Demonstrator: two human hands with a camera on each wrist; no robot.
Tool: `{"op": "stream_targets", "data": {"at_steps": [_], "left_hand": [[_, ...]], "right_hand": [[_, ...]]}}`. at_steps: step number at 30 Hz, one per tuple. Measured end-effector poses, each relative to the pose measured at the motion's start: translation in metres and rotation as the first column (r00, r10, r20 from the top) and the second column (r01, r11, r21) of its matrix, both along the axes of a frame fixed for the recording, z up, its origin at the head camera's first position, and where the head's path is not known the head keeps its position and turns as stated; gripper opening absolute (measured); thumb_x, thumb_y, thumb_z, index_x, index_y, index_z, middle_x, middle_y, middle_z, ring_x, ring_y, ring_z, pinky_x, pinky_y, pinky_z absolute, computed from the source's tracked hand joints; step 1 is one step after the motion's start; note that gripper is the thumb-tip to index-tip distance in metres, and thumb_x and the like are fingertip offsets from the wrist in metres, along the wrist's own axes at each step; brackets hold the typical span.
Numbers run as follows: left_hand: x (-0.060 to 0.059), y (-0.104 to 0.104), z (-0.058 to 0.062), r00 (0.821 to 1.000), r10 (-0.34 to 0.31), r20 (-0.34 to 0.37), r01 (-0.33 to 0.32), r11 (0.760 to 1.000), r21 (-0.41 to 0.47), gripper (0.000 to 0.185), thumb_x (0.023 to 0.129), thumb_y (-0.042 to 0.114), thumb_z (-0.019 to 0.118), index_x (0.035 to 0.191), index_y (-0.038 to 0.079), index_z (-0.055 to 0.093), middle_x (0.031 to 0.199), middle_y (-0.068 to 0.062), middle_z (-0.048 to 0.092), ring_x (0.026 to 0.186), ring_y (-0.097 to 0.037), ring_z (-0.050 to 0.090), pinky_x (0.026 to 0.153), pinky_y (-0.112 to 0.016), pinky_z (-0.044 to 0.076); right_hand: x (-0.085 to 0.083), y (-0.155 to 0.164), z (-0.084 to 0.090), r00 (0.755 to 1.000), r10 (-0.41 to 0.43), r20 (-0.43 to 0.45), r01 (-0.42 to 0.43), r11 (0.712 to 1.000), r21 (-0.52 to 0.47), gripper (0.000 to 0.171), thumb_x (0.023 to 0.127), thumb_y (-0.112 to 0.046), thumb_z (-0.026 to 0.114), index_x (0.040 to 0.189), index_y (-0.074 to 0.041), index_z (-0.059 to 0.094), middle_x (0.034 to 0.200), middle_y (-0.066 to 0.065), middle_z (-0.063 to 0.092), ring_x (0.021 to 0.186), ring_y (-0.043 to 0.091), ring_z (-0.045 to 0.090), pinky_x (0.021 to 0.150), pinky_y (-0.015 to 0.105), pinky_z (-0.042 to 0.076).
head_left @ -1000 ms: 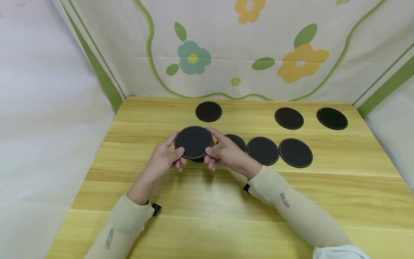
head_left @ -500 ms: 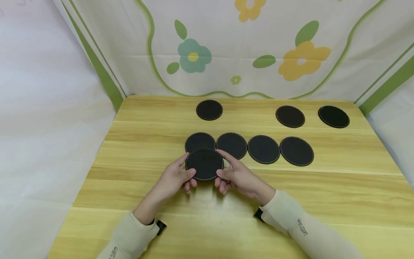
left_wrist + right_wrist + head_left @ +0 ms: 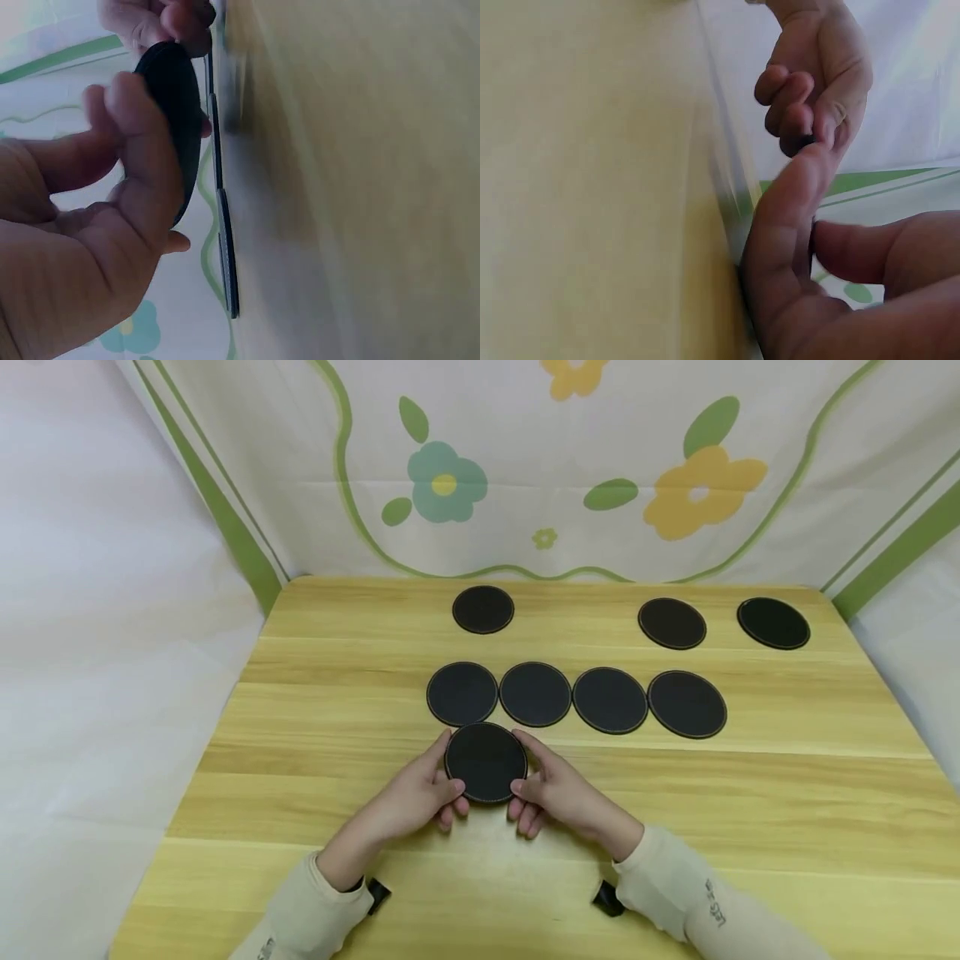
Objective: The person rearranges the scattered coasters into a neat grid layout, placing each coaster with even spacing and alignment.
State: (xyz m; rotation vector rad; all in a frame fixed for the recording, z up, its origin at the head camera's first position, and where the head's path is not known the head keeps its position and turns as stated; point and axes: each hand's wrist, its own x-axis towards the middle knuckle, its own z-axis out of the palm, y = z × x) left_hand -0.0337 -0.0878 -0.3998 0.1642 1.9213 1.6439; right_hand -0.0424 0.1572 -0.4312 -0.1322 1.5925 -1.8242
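Note:
A round black coaster (image 3: 486, 762) with a stitched rim is held between both hands, low in the middle of the head view. My left hand (image 3: 416, 797) pinches its left edge, thumb on top and fingers beneath. On the opposite edge, my right hand (image 3: 566, 797) pinches it the same way. The left wrist view shows this coaster (image 3: 180, 120) side-on, lifted off the tabletop. From the right wrist, the curled fingers of the right hand (image 3: 787, 255) hide most of it. Just beyond it lies a row of several matching coasters (image 3: 536, 694), edge to edge.
Farther back lie three more black coasters: one left of centre (image 3: 483, 609), another to the right (image 3: 672, 623), the last near the right corner (image 3: 773, 623). All rest on a wooden table (image 3: 750, 810). A flowered curtain (image 3: 540, 460) hangs behind the far edge.
Both hands have drawn the held coaster towards the body and slightly right, from over the leftmost coaster of the row to in front of it. The coasters on the table stay put.

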Motion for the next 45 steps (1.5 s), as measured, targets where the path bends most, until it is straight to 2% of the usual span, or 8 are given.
{"op": "stream_targets", "data": {"at_steps": [8,13,15,18,21,22,31,45], "left_hand": [[0.001,-0.003,-0.001,0.995,-0.093,-0.041,0.079,0.962,-0.263,0.081,0.104,0.01,0.057,0.159,-0.004,-0.001,0.072,-0.01,0.063,0.057,-0.017,0.058,0.055,-0.031,0.049],[0.0,-0.005,0.0,0.985,-0.132,-0.112,0.073,0.903,-0.422,0.078,0.103,0.016,0.06,0.159,-0.006,0.01,0.067,-0.004,0.062,0.054,-0.016,0.055,0.055,-0.032,0.046],[-0.002,-0.006,0.001,0.978,-0.147,-0.148,0.056,0.867,-0.494,0.076,0.103,0.019,0.061,0.159,-0.006,0.015,0.069,-0.004,0.062,0.062,-0.017,0.058,0.064,-0.034,0.049],[-0.004,-0.006,0.001,0.967,-0.162,-0.197,0.019,0.816,-0.577,0.075,0.102,0.022,0.062,0.157,-0.007,0.021,0.104,-0.017,0.071,0.1,-0.027,0.067,0.091,-0.043,0.05],[-0.006,-0.005,0.0,0.959,-0.167,-0.23,-0.012,0.785,-0.62,0.074,0.102,0.024,0.063,0.156,-0.008,0.025,0.142,-0.027,0.052,0.133,-0.034,0.049,0.109,-0.05,0.039],[-0.006,-0.005,0.0,0.957,-0.168,-0.236,-0.018,0.78,-0.625,0.074,0.101,0.024,0.063,0.156,-0.008,0.025,0.149,-0.026,0.044,0.136,-0.036,0.046,0.109,-0.052,0.038],[-0.01,-0.004,0.001,0.951,-0.184,-0.246,-0.027,0.749,-0.662,0.071,0.101,0.027,0.064,0.154,-0.007,0.031,0.148,-0.026,0.047,0.134,-0.037,0.047,0.108,-0.052,0.04],[-0.013,-0.006,0.0,0.948,-0.195,-0.25,-0.029,0.732,-0.68,0.069,0.102,0.029,0.062,0.154,-0.006,0.034,0.148,-0.025,0.047,0.134,-0.037,0.049,0.108,-0.052,0.041]], "right_hand": [[0.004,-0.007,0.001,0.996,0.006,-0.095,0.006,0.992,0.126,0.079,0.102,0.002,0.051,0.164,-0.016,0.006,0.071,0.02,0.066,0.048,0.019,0.063,0.046,0.04,0.057],[0.003,-0.012,-0.001,0.996,0.029,-0.08,-0.016,0.986,0.165,0.08,0.102,0.0,0.054,0.164,-0.017,0.007,0.068,0.019,0.066,0.046,0.019,0.063,0.045,0.039,0.056],[0.003,-0.013,0.0,0.997,0.039,-0.073,-0.026,0.985,0.174,0.082,0.101,0.0,0.055,0.164,-0.018,0.006,0.068,0.019,0.067,0.046,0.02,0.063,0.045,0.039,0.056],[0.003,-0.017,0.002,0.996,0.054,-0.07,-0.041,0.984,0.172,0.085,0.101,0.0,0.056,0.164,-0.018,0.002,0.07,0.02,0.068,0.047,0.02,0.063,0.046,0.041,0.056],[0.003,-0.019,0.004,0.995,0.066,-0.069,-0.054,0.984,0.17,0.087,0.101,0.001,0.056,0.164,-0.017,-0.001,0.072,0.02,0.068,0.048,0.021,0.064,0.047,0.041,0.057],[0.003,-0.02,0.005,0.996,0.066,-0.068,-0.054,0.985,0.166,0.087,0.1,0.001,0.055,0.164,-0.017,-0.001,0.073,0.02,0.068,0.048,0.021,0.064,0.047,0.041,0.057],[0.0,-0.021,0.001,0.997,0.063,-0.035,-0.059,0.992,0.108,0.086,0.101,0.002,0.053,0.164,-0.016,-0.002,0.08,0.024,0.07,0.053,0.021,0.066,0.053,0.041,0.059],[-0.005,-0.022,-0.001,0.998,0.068,-0.008,-0.067,0.995,0.075,0.086,0.101,0.002,0.052,0.163,-0.016,-0.004,0.083,0.025,0.07,0.054,0.022,0.067,0.055,0.041,0.059]]}}
